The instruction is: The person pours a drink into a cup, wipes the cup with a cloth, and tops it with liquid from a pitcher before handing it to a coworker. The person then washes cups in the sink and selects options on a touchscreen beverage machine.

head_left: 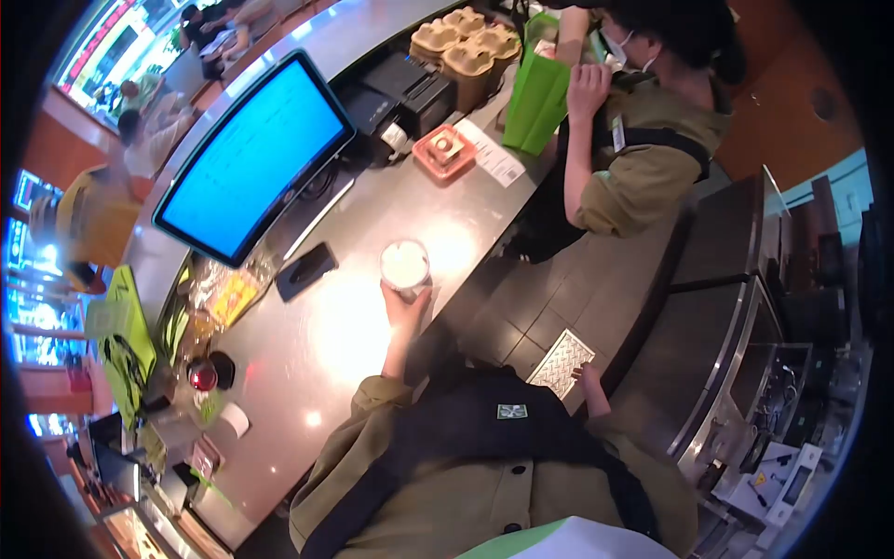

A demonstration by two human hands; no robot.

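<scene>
My left hand [405,307] is wrapped round a cup with a whitish top [405,265] on the metal counter [279,410]. Low at my right side is my right hand [587,375], beside a white patterned panel [562,365] that appears to lie below counter height; its fingers look slightly curled, and whether they touch anything is unclear. A dark phone [307,271] lies on the counter to the left of the cup. Farther up are a small red container [444,152] and a white paper slip [492,156].
A monitor [256,158] with a blue screen stands at the left. Behind it are a black printer [400,88] and cardboard cup carriers [466,47]. A co-worker [633,158] holds a green bag [537,98]. Dark cabinets [712,261] line the right.
</scene>
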